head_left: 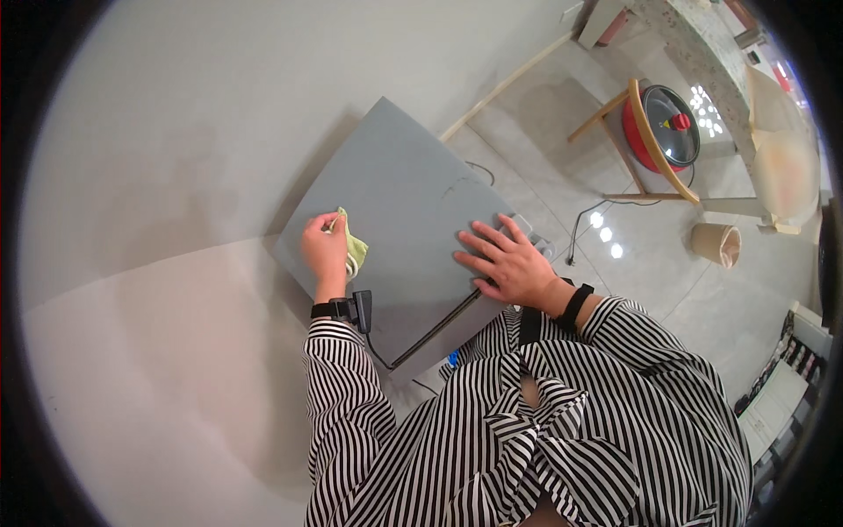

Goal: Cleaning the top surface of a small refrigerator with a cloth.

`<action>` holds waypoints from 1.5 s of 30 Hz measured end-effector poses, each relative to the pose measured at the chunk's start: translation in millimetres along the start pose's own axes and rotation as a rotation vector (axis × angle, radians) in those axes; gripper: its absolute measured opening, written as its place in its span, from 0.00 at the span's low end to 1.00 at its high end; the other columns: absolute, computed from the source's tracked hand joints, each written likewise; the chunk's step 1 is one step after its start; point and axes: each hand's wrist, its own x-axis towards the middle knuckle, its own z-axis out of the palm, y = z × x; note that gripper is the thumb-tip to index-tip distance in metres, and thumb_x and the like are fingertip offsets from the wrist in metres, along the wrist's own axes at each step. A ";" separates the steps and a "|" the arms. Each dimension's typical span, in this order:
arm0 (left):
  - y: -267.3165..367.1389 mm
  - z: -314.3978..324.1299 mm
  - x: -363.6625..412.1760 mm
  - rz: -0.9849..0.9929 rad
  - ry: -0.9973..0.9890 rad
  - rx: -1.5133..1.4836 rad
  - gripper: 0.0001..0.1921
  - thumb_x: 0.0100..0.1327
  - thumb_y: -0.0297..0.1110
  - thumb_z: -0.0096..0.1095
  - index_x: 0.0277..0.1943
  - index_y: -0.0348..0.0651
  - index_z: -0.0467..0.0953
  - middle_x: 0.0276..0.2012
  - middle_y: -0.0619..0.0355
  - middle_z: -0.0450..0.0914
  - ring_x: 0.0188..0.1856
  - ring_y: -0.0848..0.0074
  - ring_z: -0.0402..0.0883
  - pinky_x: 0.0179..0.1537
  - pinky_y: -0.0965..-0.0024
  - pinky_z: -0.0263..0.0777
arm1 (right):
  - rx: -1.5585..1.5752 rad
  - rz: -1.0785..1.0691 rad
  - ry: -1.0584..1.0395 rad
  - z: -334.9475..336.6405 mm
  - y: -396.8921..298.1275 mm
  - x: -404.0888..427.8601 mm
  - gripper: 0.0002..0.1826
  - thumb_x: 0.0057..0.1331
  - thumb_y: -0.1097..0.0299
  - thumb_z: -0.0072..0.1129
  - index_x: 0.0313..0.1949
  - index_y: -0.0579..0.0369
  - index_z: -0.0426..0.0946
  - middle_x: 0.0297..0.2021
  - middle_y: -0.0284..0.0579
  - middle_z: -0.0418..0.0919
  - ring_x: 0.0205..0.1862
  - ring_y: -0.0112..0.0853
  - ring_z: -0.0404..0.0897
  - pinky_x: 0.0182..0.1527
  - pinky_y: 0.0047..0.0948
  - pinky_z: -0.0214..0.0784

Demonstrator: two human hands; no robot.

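Observation:
A grey, flat-topped appliance or cabinet (402, 191) stands before me against the wall, a dark seam running along its near right edge. My left hand (327, 245) is over the left part of this top, its fingers pinching a light green cloth (355, 249). Part of a white loop, perhaps a cord, shows beside the cloth under that hand. My right hand (510, 260) lies palm down with spread fingers near the right edge of the top and holds nothing. Small dark marks show on the surface farther back.
To the right, a wooden chair (649, 148) bears a red electric pan (673, 125) with a glass lid. A black cable with a plug (571, 260) lies on the tiled floor near a beige waste bin (714, 244). A patterned counter (708, 39) stands at the upper right.

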 end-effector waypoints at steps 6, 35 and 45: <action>20.8 1.0 -21.8 0.173 -0.130 0.016 0.10 0.61 0.36 0.75 0.41 0.41 0.88 0.38 0.52 0.87 0.40 0.60 0.85 0.43 0.62 0.77 | 0.001 0.014 -0.006 -0.2 1.4 -0.2 0.31 0.70 0.50 0.58 0.71 0.37 0.69 0.75 0.37 0.64 0.78 0.38 0.58 0.81 0.56 0.41; 13.8 9.0 2.8 0.058 0.059 0.009 0.07 0.60 0.33 0.75 0.40 0.43 0.86 0.40 0.56 0.85 0.40 0.59 0.85 0.42 0.60 0.78 | 0.000 0.010 -0.002 -2.6 -1.6 2.2 0.30 0.69 0.50 0.59 0.70 0.38 0.70 0.75 0.37 0.64 0.78 0.37 0.59 0.80 0.57 0.41; 21.3 6.7 -5.2 0.149 -0.005 0.040 0.06 0.60 0.32 0.75 0.39 0.44 0.86 0.39 0.56 0.84 0.40 0.59 0.85 0.41 0.59 0.78 | 0.000 0.009 0.001 -2.2 -0.1 -0.3 0.30 0.69 0.50 0.59 0.70 0.38 0.71 0.75 0.37 0.64 0.77 0.37 0.59 0.80 0.56 0.42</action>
